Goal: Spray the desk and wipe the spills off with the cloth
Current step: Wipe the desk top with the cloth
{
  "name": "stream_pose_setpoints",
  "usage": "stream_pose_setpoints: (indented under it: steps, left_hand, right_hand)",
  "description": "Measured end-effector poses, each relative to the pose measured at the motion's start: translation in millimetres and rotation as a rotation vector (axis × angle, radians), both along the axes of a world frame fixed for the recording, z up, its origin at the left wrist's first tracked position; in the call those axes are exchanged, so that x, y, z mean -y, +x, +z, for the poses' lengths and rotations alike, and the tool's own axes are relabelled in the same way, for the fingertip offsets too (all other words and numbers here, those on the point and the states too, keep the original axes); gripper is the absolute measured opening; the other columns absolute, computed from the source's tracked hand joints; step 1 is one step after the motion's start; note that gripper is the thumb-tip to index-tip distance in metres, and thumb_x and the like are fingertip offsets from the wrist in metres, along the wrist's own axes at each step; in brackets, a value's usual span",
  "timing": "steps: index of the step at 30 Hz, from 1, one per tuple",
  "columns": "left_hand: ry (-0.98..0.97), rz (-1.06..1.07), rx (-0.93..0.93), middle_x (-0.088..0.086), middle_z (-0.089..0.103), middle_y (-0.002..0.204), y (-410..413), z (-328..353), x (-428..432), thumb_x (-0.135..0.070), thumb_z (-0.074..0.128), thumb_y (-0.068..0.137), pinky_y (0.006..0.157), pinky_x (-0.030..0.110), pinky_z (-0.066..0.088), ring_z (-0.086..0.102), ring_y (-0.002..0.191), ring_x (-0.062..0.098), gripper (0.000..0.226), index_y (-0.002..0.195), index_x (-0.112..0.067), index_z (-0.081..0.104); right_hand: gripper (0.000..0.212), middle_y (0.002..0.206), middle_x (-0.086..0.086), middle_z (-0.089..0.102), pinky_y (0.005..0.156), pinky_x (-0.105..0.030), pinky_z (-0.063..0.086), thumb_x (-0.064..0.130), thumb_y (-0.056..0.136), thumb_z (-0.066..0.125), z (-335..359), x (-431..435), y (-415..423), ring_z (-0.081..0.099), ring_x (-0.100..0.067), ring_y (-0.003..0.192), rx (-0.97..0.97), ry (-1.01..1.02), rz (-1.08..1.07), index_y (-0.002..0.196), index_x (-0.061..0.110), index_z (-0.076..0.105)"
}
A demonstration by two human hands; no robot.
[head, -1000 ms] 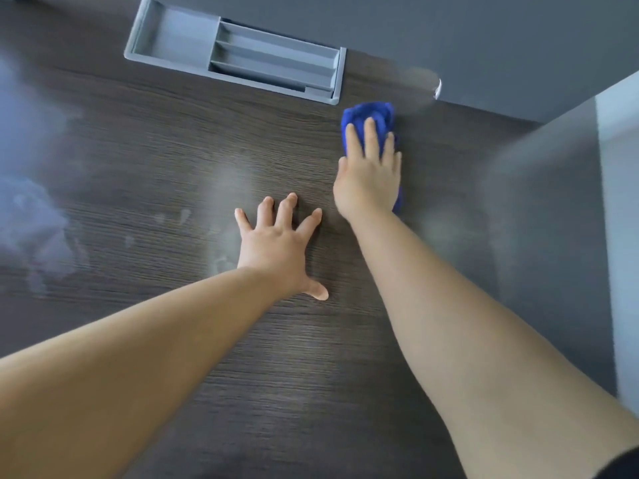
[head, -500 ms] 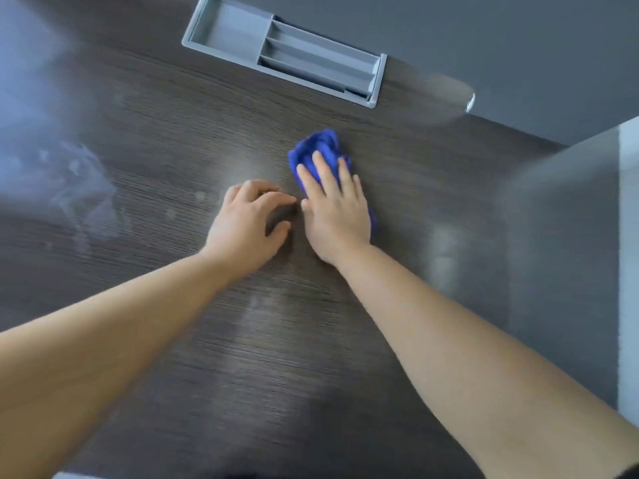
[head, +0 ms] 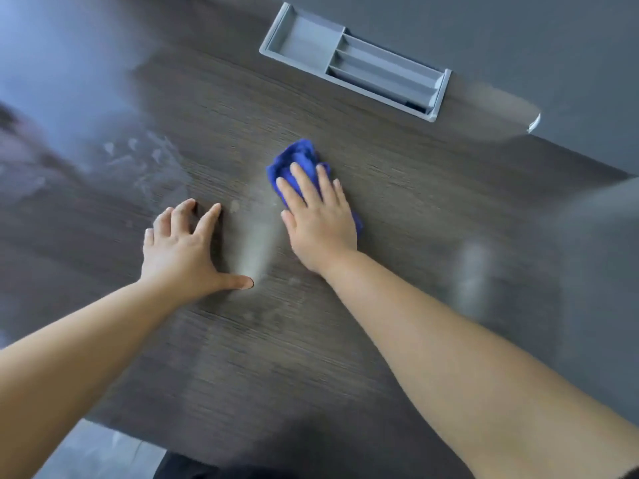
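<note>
I see my right hand (head: 320, 219) lying palm-down on the blue cloth (head: 297, 160), fingers straight and slightly spread, pressing it flat against the dark wood-grain worktop (head: 397, 209); it presses the cloth rather than gripping it. The cloth is bunched beyond my fingertips and a strip of it shows past the outer edge of the hand. My right forearm runs in from the lower right, extended well forward. My left hand (head: 183, 247) rests just beside it on the bare worktop, holding nothing, fingers wide and slightly arched so the tips bear on the surface, thumb stretched out sideways toward the right arm. The two hands are near but apart, with a pale dull streak (head: 256, 243) on the wood between them. Wet smears and droplets (head: 145, 160) sit to the far left of my left hand. Near the worktop's back edge is a grey recessed tray (head: 352, 63) with one broad compartment on the left and three narrow slots on the right; I can see nothing in any of them.
</note>
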State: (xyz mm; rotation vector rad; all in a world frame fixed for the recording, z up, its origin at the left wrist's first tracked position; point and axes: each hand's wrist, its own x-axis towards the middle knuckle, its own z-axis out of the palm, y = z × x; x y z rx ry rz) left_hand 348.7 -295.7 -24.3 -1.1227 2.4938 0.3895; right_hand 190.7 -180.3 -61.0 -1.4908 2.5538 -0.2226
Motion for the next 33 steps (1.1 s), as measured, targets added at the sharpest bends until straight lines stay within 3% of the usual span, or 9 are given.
stream_pose_setpoints:
  steps: [4, 8, 10, 15, 18, 22, 26, 30, 33]
  left_hand:
    - [-0.008, -0.027, -0.010, 0.006, 0.006, 0.155, 3, -2, 1, -0.078, 0.069, 0.044, 0.116, 0.049, 0.013, 0.004, 0.142, 0.032, 0.127, 0.148, -0.034, 0.010]
    - [0.022, -0.007, -0.046, 0.003, 0.001, 0.158, 10, -2, -2, -0.077, 0.068, 0.049, 0.118, 0.048, 0.005, -0.002, 0.144, 0.030, 0.124, 0.149, -0.034, 0.009]
    - [0.034, 0.018, -0.105, 0.002, 0.001, 0.158, 16, -4, -7, -0.074, 0.069, 0.052, 0.118, 0.048, 0.001, -0.004, 0.145, 0.028, 0.121, 0.149, -0.031, 0.012]
    - [-0.015, 0.089, -0.174, 0.005, 0.012, 0.155, 25, -8, -18, -0.073, 0.067, 0.059, 0.118, 0.048, 0.004, 0.000, 0.144, 0.031, 0.108, 0.146, -0.027, 0.022]
    - [-0.060, 0.141, -0.187, 0.007, 0.018, 0.151, 38, -10, -27, -0.071, 0.059, 0.069, 0.116, 0.049, 0.007, 0.006, 0.141, 0.032, 0.092, 0.143, -0.027, 0.028]
    - [-0.064, 0.194, -0.172, 0.007, 0.017, 0.152, 79, -12, -42, -0.057, 0.050, 0.086, 0.116, 0.050, 0.007, 0.006, 0.141, 0.032, 0.069, 0.144, -0.026, 0.028]
    - [-0.052, 0.231, -0.128, 0.006, 0.016, 0.153, 118, -9, -43, -0.053, 0.047, 0.089, 0.116, 0.051, 0.008, 0.005, 0.141, 0.032, 0.065, 0.145, -0.027, 0.026]
    - [-0.066, 0.233, -0.157, 0.006, 0.019, 0.151, 133, -6, -30, -0.051, 0.049, 0.089, 0.116, 0.051, 0.013, 0.009, 0.140, 0.032, 0.065, 0.144, -0.025, 0.028]
    - [-0.073, 0.162, -0.151, 0.007, 0.023, 0.149, 138, -3, -16, -0.051, 0.048, 0.089, 0.113, 0.048, 0.021, 0.015, 0.138, 0.032, 0.064, 0.144, -0.024, 0.031]
  right_hand:
    - [0.047, 0.148, 0.001, 0.039, 0.108, -0.052, 0.028, 0.035, 0.092, 0.031, -2, -39, -29, 0.036, -0.032, 0.135, -0.088, 0.065, 0.282, 0.137, 0.029, 0.046]
    - [0.049, 0.159, 0.005, 0.005, 0.116, -0.048, 0.006, 0.034, 0.101, 0.028, 7, -48, -78, 0.003, -0.028, 0.145, -0.026, 0.149, -0.299, 0.148, 0.031, 0.018]
    - [0.051, 0.159, 0.003, 0.002, 0.116, -0.046, 0.002, 0.037, 0.100, 0.029, 7, -39, -43, 0.001, -0.030, 0.144, -0.030, 0.128, -0.369, 0.149, 0.030, 0.014]
    - [0.049, 0.149, -0.001, 0.037, 0.110, -0.050, 0.024, 0.037, 0.091, 0.037, 2, -82, 76, 0.033, -0.034, 0.136, -0.030, 0.035, 0.211, 0.138, 0.026, 0.045]
    - [0.046, 0.142, 0.000, 0.047, 0.103, -0.054, 0.033, 0.035, 0.089, 0.036, 3, -125, 53, 0.045, -0.033, 0.129, -0.050, 0.045, 0.429, 0.132, 0.028, 0.053]
    - [0.049, 0.153, -0.002, 0.030, 0.108, -0.058, 0.027, 0.035, 0.095, 0.031, 4, -144, 7, 0.029, -0.036, 0.138, -0.076, 0.090, 0.003, 0.142, 0.025, 0.039]
    - [0.050, 0.158, -0.001, 0.012, 0.114, -0.049, 0.011, 0.035, 0.099, 0.034, 4, -114, 62, 0.010, -0.033, 0.143, -0.004, 0.078, -0.369, 0.147, 0.026, 0.025]
    - [0.051, 0.145, -0.005, 0.043, 0.102, -0.052, 0.036, 0.040, 0.089, 0.034, 2, -101, 141, 0.041, -0.037, 0.130, -0.071, 0.029, 0.053, 0.134, 0.023, 0.051]
    - [0.048, 0.143, 0.000, 0.046, 0.102, -0.051, 0.037, 0.038, 0.089, 0.036, 4, -113, 138, 0.045, -0.033, 0.128, -0.052, 0.066, 0.378, 0.132, 0.027, 0.053]
